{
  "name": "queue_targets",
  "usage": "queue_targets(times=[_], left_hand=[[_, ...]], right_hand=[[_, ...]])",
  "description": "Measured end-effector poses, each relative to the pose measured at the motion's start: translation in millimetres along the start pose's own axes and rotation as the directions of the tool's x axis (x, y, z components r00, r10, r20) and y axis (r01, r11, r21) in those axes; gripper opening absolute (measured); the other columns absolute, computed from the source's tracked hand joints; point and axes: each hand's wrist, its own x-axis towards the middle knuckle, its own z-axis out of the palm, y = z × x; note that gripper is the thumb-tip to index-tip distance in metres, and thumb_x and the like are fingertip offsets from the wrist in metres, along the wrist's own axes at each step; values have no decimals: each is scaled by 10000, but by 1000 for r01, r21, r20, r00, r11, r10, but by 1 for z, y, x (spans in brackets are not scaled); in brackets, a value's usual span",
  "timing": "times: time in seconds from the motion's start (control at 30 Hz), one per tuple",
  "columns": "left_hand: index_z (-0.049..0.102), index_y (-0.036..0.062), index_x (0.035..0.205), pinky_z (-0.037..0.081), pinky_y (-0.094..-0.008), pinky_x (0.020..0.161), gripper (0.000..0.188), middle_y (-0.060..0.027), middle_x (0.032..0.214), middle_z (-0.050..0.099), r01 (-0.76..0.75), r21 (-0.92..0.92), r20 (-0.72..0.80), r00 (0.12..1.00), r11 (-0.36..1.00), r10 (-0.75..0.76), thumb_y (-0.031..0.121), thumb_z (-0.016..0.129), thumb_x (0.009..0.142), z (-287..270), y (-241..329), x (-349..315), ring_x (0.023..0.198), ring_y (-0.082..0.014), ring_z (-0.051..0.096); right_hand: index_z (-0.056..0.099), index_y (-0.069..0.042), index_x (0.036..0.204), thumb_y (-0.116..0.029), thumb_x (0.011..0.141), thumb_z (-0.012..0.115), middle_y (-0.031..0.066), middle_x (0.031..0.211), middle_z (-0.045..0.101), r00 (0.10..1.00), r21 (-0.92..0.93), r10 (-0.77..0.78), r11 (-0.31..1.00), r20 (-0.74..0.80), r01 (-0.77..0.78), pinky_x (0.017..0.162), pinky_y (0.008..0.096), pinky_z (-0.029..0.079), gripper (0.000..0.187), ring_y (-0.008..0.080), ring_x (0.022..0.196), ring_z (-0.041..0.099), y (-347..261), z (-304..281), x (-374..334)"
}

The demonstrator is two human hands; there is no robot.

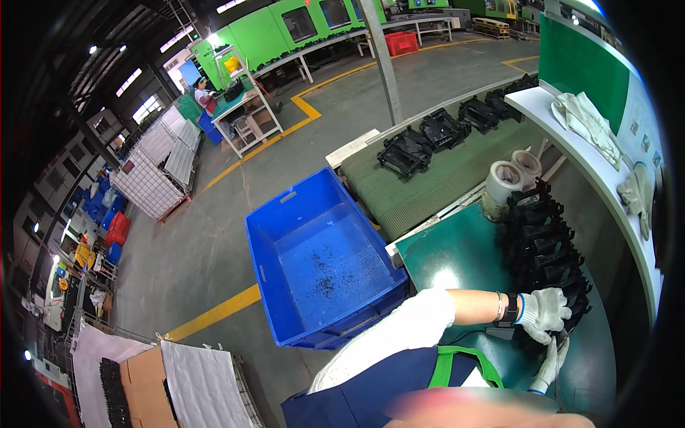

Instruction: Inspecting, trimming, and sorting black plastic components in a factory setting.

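Several black parts (539,239) sit in a row along the R side of a shiny green tabletop (453,246) in the head cam. L hand (544,314), gloved, is at the near end of that row, fingers bent over it; R hand (553,362), also gloved, is just below, so they're close together. Can't tell if either's clamped on a part, tbh. Two white rolls (504,177) stand at the far edge, next to a green conveyor belt (399,192) w/ more black pieces (444,128). Blue bin (292,235) beside it has dark bits (325,274) in the bottom. Room's a big workshop: grey floor (214,228), yellow lines (214,314), co-worker (203,94) at a bench in the bkgd. Writing-wise: some lettering on the green machine (260,39), plus posted sheets (635,128) on a board, too small to read.
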Motion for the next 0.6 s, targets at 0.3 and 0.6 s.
queue_targets(times=[0.3, 0.6], left_hand=[[813, 179, 897, 504, -454, 912, 416, -46, 1175, 727, 18, 19, -9, 1000, 1000, -18, 553, 694, 759, 1, 3, -9, 1054, -292, 662], [762, 80, 861, 550, -481, 771, 306, -132, 892, 709, 106, 3, -113, 988, 994, -105, 350, 700, 731, -74, -4, -15, 870, -352, 683]], right_hand=[[441, -16, 1552, -289, 1002, 683, 243, 1529, 507, 990, -703, 68, 698, -126, -138, 1114, 480, 440, 660, 382, 1353, 529, -58, -29, -75], [581, -42, 1396, -379, 922, 743, 230, 1310, 615, 998, -815, -64, 579, -27, 15, 1085, 493, 451, 605, 425, 1266, 546, -80, 1, -108]])
